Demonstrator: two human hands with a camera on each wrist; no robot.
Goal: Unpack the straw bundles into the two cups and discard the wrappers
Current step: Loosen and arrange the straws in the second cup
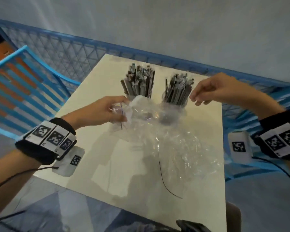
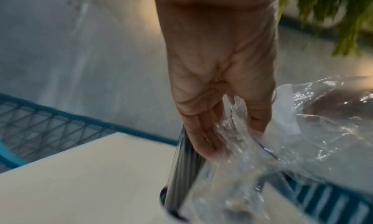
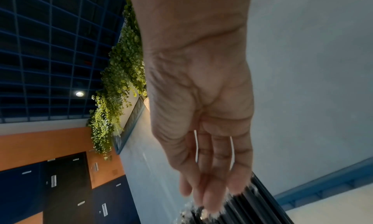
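Note:
Two cups stand at the far side of the white table (image 1: 124,173), both packed with dark straws: the left cup's straws (image 1: 137,81) and the right cup's straws (image 1: 177,88). My left hand (image 1: 122,111) grips a crumpled clear wrapper (image 1: 141,111) just in front of the left cup; in the left wrist view the wrapper (image 2: 252,147) is bunched in the left hand (image 2: 226,141) beside the straws (image 2: 181,171). The right hand (image 1: 195,99) hovers with relaxed fingers beside the right cup's straw tops, holding nothing. Its fingertips (image 3: 212,200) sit right at the straw ends (image 3: 254,206).
A second clear wrapper (image 1: 182,153) lies spread on the table's near right part, with a thin dark tie (image 1: 166,183) beside it. A blue slatted chair (image 1: 20,91) stands to the left. A blue mesh railing (image 1: 65,51) runs behind the table.

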